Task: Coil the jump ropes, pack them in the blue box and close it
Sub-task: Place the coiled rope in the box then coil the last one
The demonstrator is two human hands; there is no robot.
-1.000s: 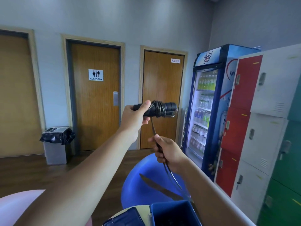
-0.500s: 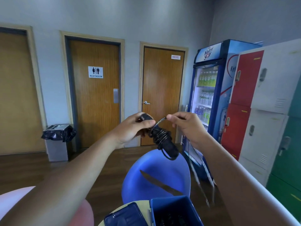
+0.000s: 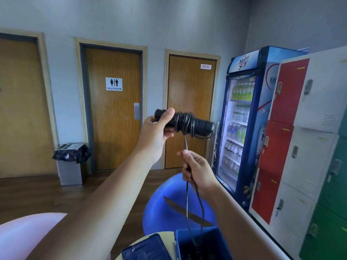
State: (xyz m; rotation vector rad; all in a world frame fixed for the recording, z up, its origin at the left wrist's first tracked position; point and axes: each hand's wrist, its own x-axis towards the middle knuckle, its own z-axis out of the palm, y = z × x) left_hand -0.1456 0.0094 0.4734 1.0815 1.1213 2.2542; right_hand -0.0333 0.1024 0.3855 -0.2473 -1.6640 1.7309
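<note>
Above the blue box (image 3: 223,243), another turn wound, more to go
Left hand (image 3: 154,134) grips the jump rope handles (image 3: 201,125), level again; right hand (image 3: 198,169), now lower, pinches the cord (image 3: 187,196) trailing into the box.

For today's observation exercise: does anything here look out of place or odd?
Only the loose rope, uncoiled: it trails from the right hand down into the open blue box. Nothing looks spilled or damaged.

Three wooden doors (image 3: 112,107) line a grey wall (image 3: 150,21); a drinks fridge (image 3: 242,121), coloured lockers (image 3: 308,139) and lined bin (image 3: 71,162) stand on dark wood flooring (image 3: 37,194).
</note>
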